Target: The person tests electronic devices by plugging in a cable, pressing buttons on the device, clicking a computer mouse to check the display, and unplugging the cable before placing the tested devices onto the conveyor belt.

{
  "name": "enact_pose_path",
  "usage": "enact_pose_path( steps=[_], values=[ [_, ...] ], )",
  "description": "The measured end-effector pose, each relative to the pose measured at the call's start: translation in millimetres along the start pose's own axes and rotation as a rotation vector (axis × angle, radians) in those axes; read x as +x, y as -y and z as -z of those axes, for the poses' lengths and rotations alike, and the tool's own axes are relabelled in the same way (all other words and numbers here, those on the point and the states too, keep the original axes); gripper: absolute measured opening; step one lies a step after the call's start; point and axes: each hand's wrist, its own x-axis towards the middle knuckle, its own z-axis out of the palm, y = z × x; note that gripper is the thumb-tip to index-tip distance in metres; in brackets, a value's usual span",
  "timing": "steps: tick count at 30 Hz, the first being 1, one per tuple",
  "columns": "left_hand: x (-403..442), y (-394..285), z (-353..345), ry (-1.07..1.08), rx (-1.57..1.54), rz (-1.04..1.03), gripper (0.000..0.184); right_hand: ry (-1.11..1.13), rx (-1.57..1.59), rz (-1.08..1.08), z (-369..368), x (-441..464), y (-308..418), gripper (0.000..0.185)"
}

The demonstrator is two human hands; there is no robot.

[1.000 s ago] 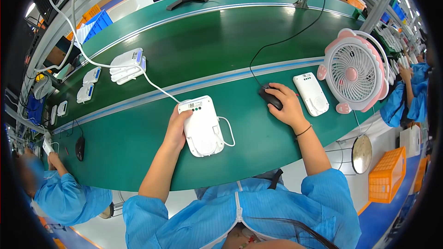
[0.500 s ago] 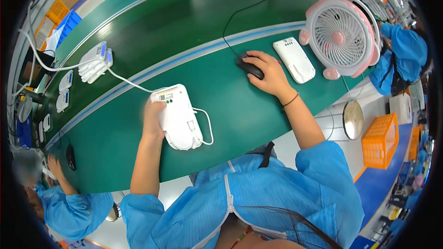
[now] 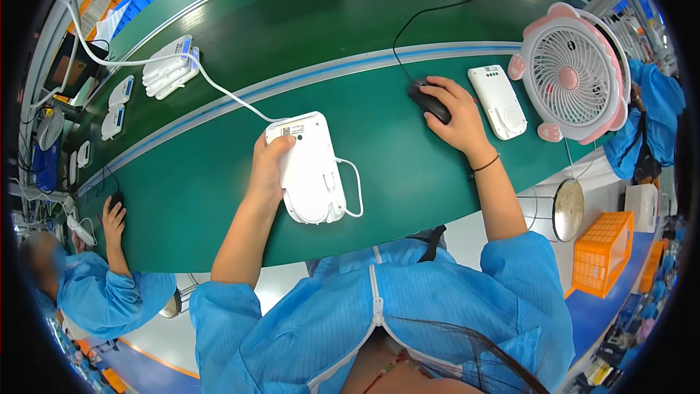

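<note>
My left hand (image 3: pixel 267 164) is closed around the left side of a white plastic device (image 3: pixel 312 175), its thumb lying across the upper part near a printed label. The device's back faces up, and a white cable (image 3: pixel 226 93) runs from its top end to the upper left. A shorter white cord loops out at its right side. Over a black computer mouse (image 3: pixel 430 102) rests my right hand (image 3: pixel 457 118), fingers curled on it. Just right of that hand lies a second white device (image 3: pixel 497 102), flat on the green table.
A pink and white fan (image 3: pixel 569 76) stands at the table's right end. Stacked white devices (image 3: pixel 171 67) sit on the far-left green surface. At lower left, a co-worker's hand (image 3: pixel 114 220) is on another mouse. An orange crate (image 3: pixel 601 254) and a round stool (image 3: pixel 568 210) are at right.
The view has turned, so most things appear farther right. The co-worker's hand has moved onto their mouse. My hands keep the same holds.
</note>
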Motion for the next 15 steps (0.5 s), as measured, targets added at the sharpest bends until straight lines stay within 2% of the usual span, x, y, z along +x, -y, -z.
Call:
enact_pose_path(
  steps=[3,6,10,15],
  values=[
    [1.1,-0.2,-4.2,-0.021,-0.004,-0.062,0.047,0.011,-0.011,-0.015,3.2,0.4,2.1,0.043],
    [-1.6,-7.9,-12.0,-0.053,0.012,-0.038,0.053,0.005,0.011,-0.017,1.7,0.0,0.6,0.043],
    [-0.5,1.2,-14.2,-0.122,0.131,-0.084,0.059,0.001,0.003,-0.006,3.2,-0.1,-0.3,0.044],
    [-3.4,7.3,-17.6,-0.106,0.197,-0.092,0.057,-0.013,0.009,-0.005,4.4,-3.6,-1.0,0.045]
  ],
)
